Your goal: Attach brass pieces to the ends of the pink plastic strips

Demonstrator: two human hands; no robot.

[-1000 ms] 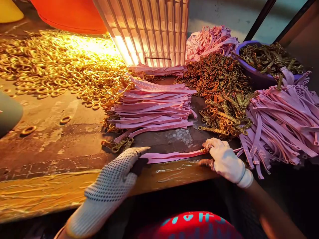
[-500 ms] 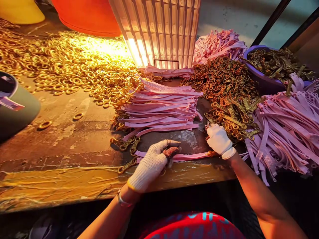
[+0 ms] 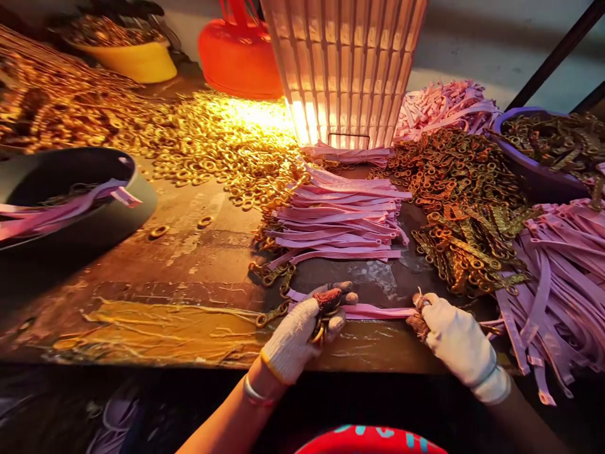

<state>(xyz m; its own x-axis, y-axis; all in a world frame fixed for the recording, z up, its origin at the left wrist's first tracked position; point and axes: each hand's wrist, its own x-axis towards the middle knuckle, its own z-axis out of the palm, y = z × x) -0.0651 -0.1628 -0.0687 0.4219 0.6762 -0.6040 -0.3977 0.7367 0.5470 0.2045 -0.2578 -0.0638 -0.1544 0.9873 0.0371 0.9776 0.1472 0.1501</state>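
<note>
Both my hands wear pale knit gloves with dark-stained fingertips. My left hand is curled around several gold rings, over a pink strap lying along the table's front edge. Gold links lie at that strap's left end. My right hand is closed in a pinch at the strap's right end; its fingertips cover what is there, with a thin tip sticking up. Beyond my hands lies a stack of pink straps, gold hardware at its left ends.
Loose gold rings spread across the back left. A dark bucket holds straps at left. Bronze-coloured metal pieces and more pink straps are heaped at right, by a purple basin. A ribbed panel stands behind.
The view has swung left. My right hand has moved from the edge of the metal-piece pile to the strap's right end. My left hand has turned, and the rings in it now show.
</note>
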